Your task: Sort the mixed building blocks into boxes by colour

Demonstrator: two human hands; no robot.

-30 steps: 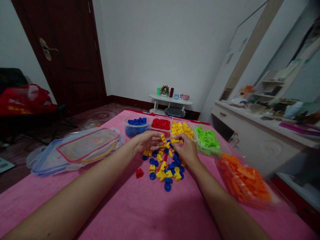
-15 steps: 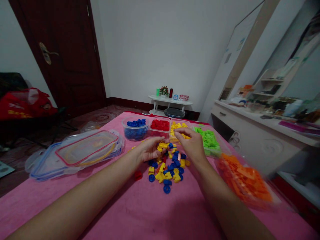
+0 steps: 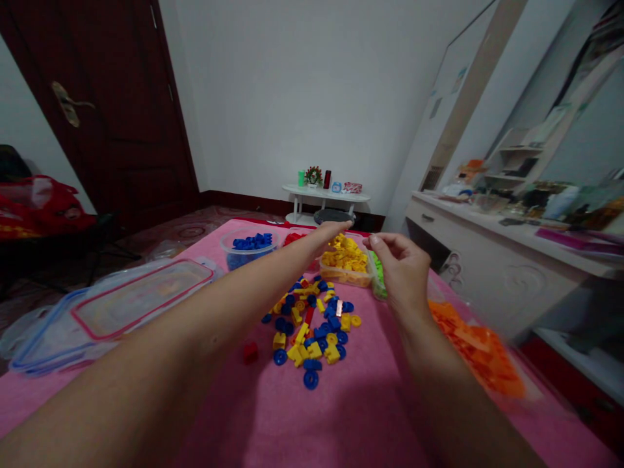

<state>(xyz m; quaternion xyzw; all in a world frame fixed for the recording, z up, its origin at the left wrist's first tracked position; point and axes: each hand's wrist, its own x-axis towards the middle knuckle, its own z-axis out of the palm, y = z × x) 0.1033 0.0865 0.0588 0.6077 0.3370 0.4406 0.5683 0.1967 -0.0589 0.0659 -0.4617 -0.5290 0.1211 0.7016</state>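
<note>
Reaching left hand point(image 3: 332, 233) to twelve o'clock, near yellow blocks point(image 3: 348, 257); curling right hand point(image 3: 404, 263) at one. Fingers: cannot tell, both hands. Moved left hand off pile point(image 3: 309, 316) since earlier.

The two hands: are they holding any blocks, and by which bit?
I can't tell. The left hand, by the box of yellow blocks, hides its own grip; the right hand looks pinched, but no block shows clearly in it.
</note>
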